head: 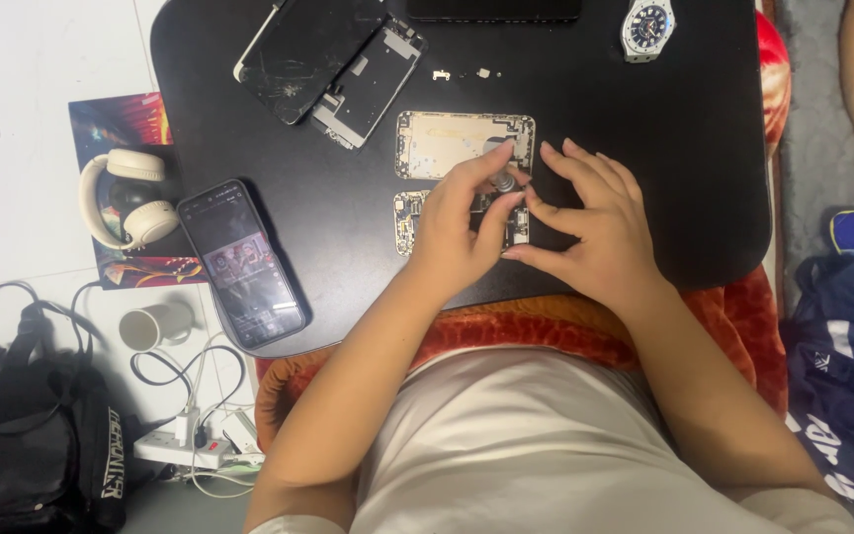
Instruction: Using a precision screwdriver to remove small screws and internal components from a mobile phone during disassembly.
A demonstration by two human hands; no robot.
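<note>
A small circuit board (409,220) lies on the black table (664,129), just below an opened gold phone housing (447,143). My left hand (462,218) rests over the board and pinches a small round grey tool handle (503,182) between thumb and fingers. My right hand (590,222) sits beside it on the right, fingertips pressed on the board's right end, holding nothing.
A cracked phone screen (298,54) and a detached inner frame (368,84) lie at the back left, tiny loose parts (462,74) nearby. A wristwatch (646,28) sits at the back. A lit smartphone (241,262) lies front left. Headphones (126,198), mug (150,324) and power strip (185,450) are on the floor.
</note>
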